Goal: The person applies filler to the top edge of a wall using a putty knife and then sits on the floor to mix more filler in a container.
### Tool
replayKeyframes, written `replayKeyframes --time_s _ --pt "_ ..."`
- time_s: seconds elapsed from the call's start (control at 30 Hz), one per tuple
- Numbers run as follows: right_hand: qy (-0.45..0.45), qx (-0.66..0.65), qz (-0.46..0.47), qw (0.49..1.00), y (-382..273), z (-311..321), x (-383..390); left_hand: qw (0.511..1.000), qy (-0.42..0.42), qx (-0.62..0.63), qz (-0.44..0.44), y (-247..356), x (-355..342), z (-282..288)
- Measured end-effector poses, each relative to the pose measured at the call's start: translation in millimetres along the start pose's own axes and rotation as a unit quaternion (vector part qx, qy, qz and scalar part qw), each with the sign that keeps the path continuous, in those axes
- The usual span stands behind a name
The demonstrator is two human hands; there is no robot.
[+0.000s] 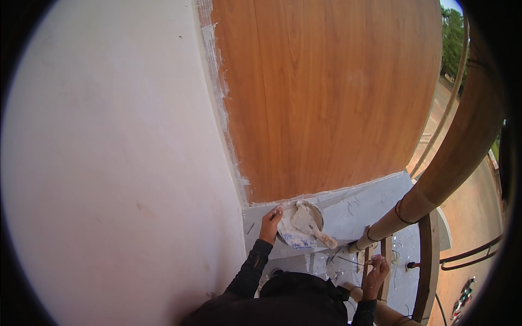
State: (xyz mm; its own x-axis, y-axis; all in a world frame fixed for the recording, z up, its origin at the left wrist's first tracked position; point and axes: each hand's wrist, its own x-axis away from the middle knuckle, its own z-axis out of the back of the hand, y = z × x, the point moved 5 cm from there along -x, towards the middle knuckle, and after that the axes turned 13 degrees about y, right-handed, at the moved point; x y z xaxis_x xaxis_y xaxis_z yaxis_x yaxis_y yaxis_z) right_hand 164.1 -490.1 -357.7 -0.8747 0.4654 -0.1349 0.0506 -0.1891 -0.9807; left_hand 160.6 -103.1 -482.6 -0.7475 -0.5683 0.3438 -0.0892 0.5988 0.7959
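Bowl of pale paste (286, 223) – on the near side of the wood-grain panel (331, 103), your left hand (270, 224) clamped on its left rim, scraper (325, 238) lying across it. Your right hand (376, 271) well apart, by a timber rail (386, 247) – cannot tell its grip.
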Motion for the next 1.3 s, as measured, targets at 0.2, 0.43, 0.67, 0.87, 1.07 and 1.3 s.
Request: replayKeyframes --time_s 0.2,0.43,0.67,0.87,1.07,1.3 --pt "-0.047 0.023 0.002 0.999 6 4 3 1.0 0.006 -0.008 0.001 -5 9 7" --pt "-0.004 0.109 -0.006 0.994 9 33 14 0.998 -0.024 -0.052 0.007 -7 10 -9" --pt "-0.054 0.08 -0.08 0.992 51 33 13 0.998 -0.046 0.02 0.044 -11 17 -14" --pt "-0.037 0.161 -0.049 0.985 41 59 4 0.991 -0.102 0.029 0.083 -37 32 -46" --pt "0.07 0.29 0.014 0.954 46 61 32 0.972 -0.18 -0.049 0.141 -58 -1 -46" --pt "0.191 0.146 -0.169 0.956 98 84 101 0.915 -0.342 -0.117 0.181 -51 -30 -111"
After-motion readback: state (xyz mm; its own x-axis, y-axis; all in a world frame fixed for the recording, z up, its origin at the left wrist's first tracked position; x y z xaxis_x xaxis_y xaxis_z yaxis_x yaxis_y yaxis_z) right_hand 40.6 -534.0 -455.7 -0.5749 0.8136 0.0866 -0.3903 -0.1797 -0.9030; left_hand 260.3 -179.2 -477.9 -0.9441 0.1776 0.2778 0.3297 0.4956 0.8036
